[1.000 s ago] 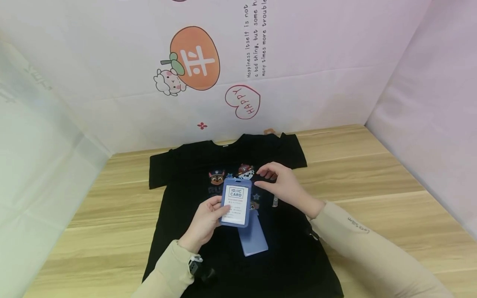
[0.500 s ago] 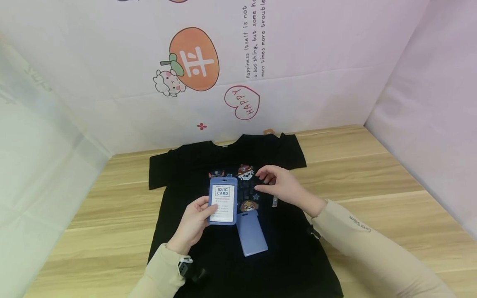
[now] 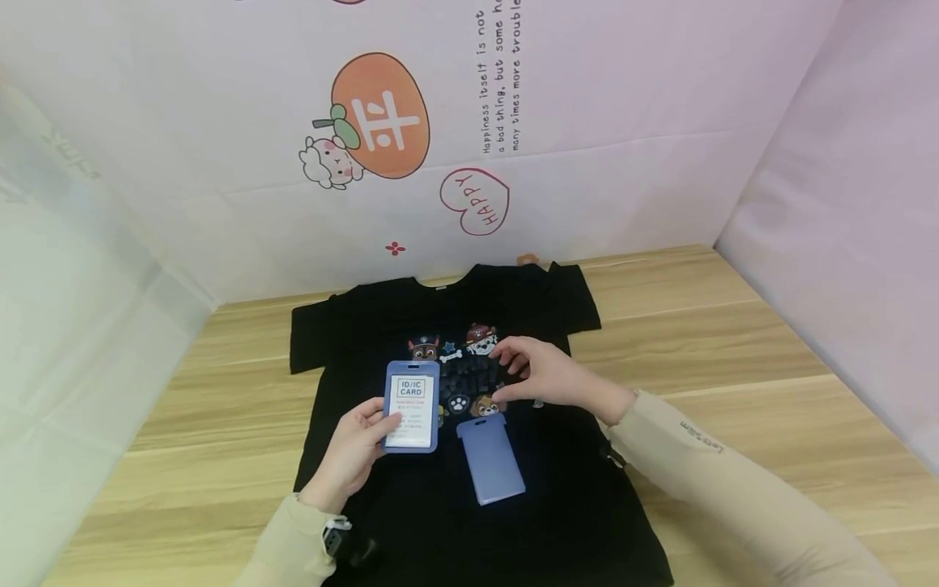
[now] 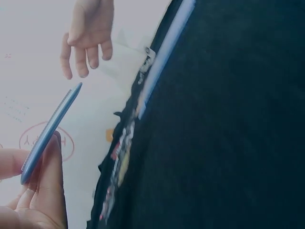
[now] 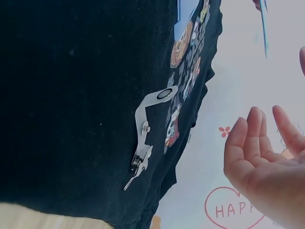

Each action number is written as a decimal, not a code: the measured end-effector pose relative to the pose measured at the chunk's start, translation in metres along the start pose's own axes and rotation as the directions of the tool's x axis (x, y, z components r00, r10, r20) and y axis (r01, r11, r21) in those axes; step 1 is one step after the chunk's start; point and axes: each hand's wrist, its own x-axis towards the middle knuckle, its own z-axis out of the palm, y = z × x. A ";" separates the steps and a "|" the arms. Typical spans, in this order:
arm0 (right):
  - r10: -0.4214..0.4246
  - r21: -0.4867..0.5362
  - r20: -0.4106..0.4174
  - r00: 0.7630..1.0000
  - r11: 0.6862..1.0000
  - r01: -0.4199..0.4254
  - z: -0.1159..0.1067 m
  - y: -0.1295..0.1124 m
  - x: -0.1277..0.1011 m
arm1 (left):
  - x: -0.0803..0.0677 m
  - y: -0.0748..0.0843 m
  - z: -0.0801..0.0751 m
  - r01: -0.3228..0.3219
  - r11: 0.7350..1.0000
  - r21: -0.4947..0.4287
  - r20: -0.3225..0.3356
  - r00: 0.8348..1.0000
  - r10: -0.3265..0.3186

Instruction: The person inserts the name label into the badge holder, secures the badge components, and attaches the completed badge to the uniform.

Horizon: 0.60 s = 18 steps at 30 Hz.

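My left hand (image 3: 377, 430) pinches a blue card holder (image 3: 411, 405) labelled "ID/IC CARD" and holds it upright above a black T-shirt (image 3: 565, 505) spread on the table. The left wrist view shows the same held holder (image 4: 50, 130) edge-on, against my fingers (image 4: 45, 186). A second blue holder (image 3: 490, 458) lies flat on the shirt. My right hand (image 3: 506, 377) hovers over the shirt's cartoon print with relaxed fingers and holds nothing. Under it, a metal clip on a clear strap (image 5: 145, 136) lies on the shirt.
The shirt rests on a wooden table (image 3: 734, 342) enclosed by pale pink walls (image 3: 623, 98) with stickers at the back and on both sides. Bare wood shows to the left (image 3: 220, 424) and right of the shirt.
My left hand has carried the card holder leftward and a little lower, uncovering the print and the flat holder. My right hand has drifted slightly left and down over the print.
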 end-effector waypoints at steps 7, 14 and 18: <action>-0.035 -0.007 0.067 0.997 0.999 0.036 0.004 -0.004 0.004 | -0.004 -0.004 -0.017 0.015 0.999 0.040 -0.029 0.999 -0.013; -0.050 -0.058 0.162 0.985 0.996 0.060 0.014 -0.006 0.007 | -0.010 -0.006 -0.028 0.042 0.998 0.050 -0.055 0.998 -0.039; -0.037 -0.090 0.218 0.975 0.994 0.058 0.021 -0.007 0.008 | -0.013 -0.007 -0.032 0.054 0.997 0.049 -0.071 0.996 -0.050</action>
